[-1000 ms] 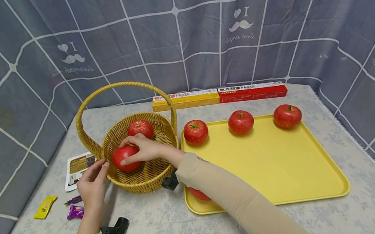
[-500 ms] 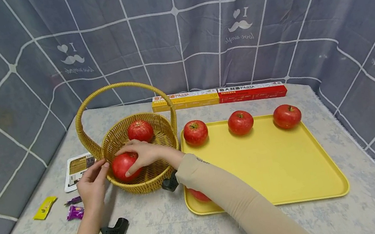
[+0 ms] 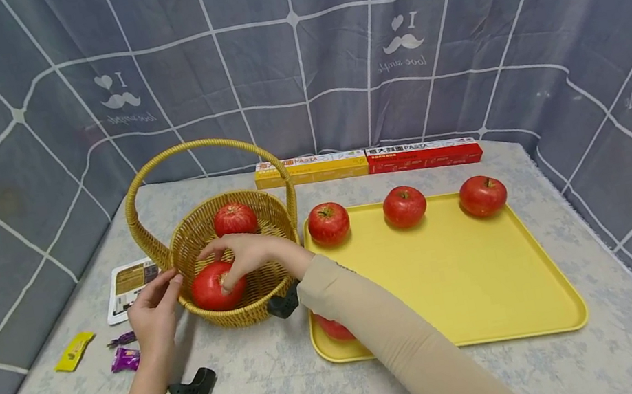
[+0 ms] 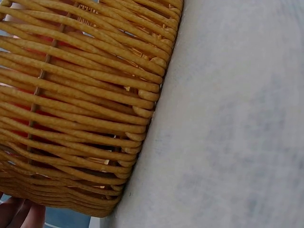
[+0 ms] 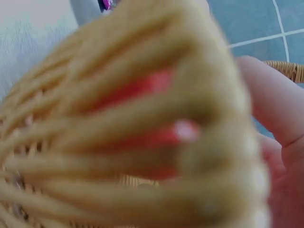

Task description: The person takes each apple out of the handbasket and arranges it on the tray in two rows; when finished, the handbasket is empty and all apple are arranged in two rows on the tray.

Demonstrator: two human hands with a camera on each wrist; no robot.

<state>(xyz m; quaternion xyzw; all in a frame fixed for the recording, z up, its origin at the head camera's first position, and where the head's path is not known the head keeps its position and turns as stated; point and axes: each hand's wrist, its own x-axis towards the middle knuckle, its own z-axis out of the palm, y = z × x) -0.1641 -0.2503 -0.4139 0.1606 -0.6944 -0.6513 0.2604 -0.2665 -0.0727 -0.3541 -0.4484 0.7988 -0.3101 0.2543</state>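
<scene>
A woven wicker basket [image 3: 272,232] with a tall arched handle stands on the left of the table. My left hand [image 3: 154,315] pinches its rim near the base of the handle; in the left wrist view, the fingers [image 4: 33,216] show by the rim. Inside, a red apple [image 3: 209,290] lies at the near side and another apple [image 3: 235,219] behind it. My right hand [image 3: 253,253] is inside the basket over the near apple, fingers spread apart from it, the thumb against its top. In the right wrist view, blurred wicker hides most of the apple.
A yellow tray [image 3: 460,270] to the right has apples along its far edge, like the one [image 3: 405,206] mid-edge, and one [image 3: 334,328] partly under the right sleeve. Pasta boxes [image 3: 367,164] lie behind. Wrapped candies [image 3: 126,359] and a flat pack [image 3: 132,283] lie left.
The near apple has shifted down toward the basket's near side. My right hand's fingers have loosened and drawn off it. The left hand has stayed on the rim.
</scene>
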